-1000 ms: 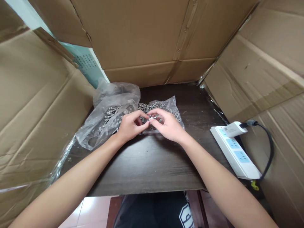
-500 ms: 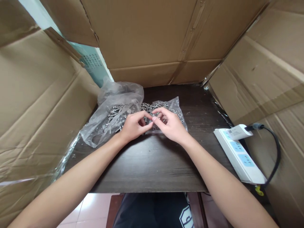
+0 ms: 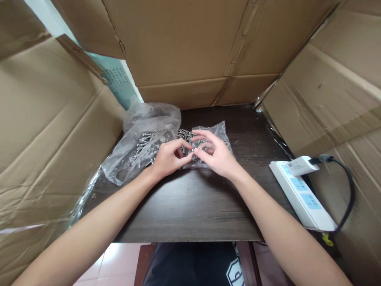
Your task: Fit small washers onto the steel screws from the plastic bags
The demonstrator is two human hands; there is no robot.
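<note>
My left hand (image 3: 174,156) pinches a small shiny metal fastener (image 3: 193,150) between thumb and index finger; whether it is a bolt or a nut is too small to tell. Close on its right, my right hand (image 3: 214,154) has its fingers apart, the thumb tip by the fastener and the index finger raised. Under and behind both hands lie metal bolts (image 3: 185,134) in a loose heap. More bolts (image 3: 145,138) lie in a crumpled clear plastic bag (image 3: 157,110) on the left. A second clear bag (image 3: 220,128), with small nuts and washers, is partly hidden by my right hand.
The dark wooden table (image 3: 190,206) is walled in by cardboard at the back (image 3: 190,47), left (image 3: 44,119) and right (image 3: 333,95). A white power strip (image 3: 306,198) with a plugged-in adapter (image 3: 302,165) and black cable (image 3: 351,190) lies along the right edge.
My right index finger has lifted away from the thumb, and the right hand's fingers have spread. The fastener shows between the hands now. My left hand keeps its pinch almost in place.
</note>
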